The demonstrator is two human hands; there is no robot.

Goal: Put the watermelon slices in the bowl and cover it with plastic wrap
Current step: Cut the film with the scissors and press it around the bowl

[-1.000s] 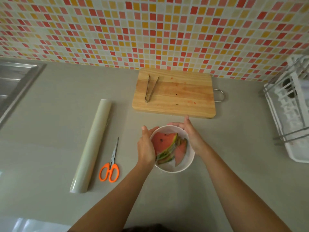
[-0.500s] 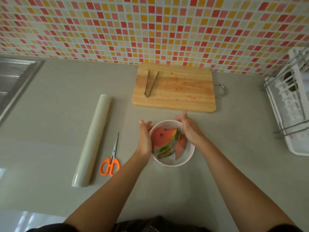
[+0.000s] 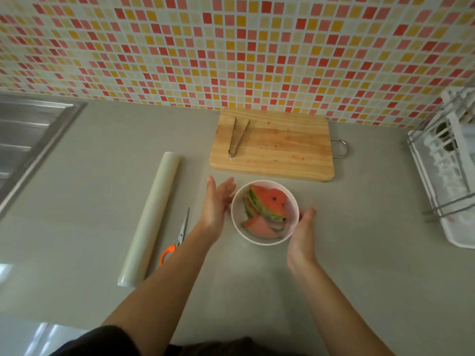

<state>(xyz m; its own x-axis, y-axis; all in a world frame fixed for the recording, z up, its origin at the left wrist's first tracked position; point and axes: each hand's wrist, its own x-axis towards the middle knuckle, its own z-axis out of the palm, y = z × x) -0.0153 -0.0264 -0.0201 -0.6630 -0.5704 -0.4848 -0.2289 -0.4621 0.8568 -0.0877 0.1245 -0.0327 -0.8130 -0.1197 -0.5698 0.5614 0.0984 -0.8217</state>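
Observation:
A white bowl (image 3: 257,241) stands on the grey counter just in front of the cutting board. Several watermelon slices (image 3: 270,201) lie in it, red flesh up and green rinds stacked. A faint haze lies over the bowl's right side; I cannot tell whether it is film. My left hand (image 3: 218,201) is flat with its fingers apart, at the bowl's left rim. My right hand (image 3: 303,232) rests with straight fingers against the bowl's right lower side. The plastic wrap roll (image 3: 151,217) lies on the counter to the left, apart from both hands.
Orange-handled scissors (image 3: 177,237) lie between the roll and my left arm. A wooden cutting board (image 3: 282,152) with metal tongs (image 3: 237,137) sits against the tiled wall. There is a white dish rack (image 3: 447,181) at the right edge and a steel sink (image 3: 25,140) at the far left.
The bowl has turned: the large slice went from the left to the upper right. My right hand slid from the far rim to the near right side. My left hand opened away.

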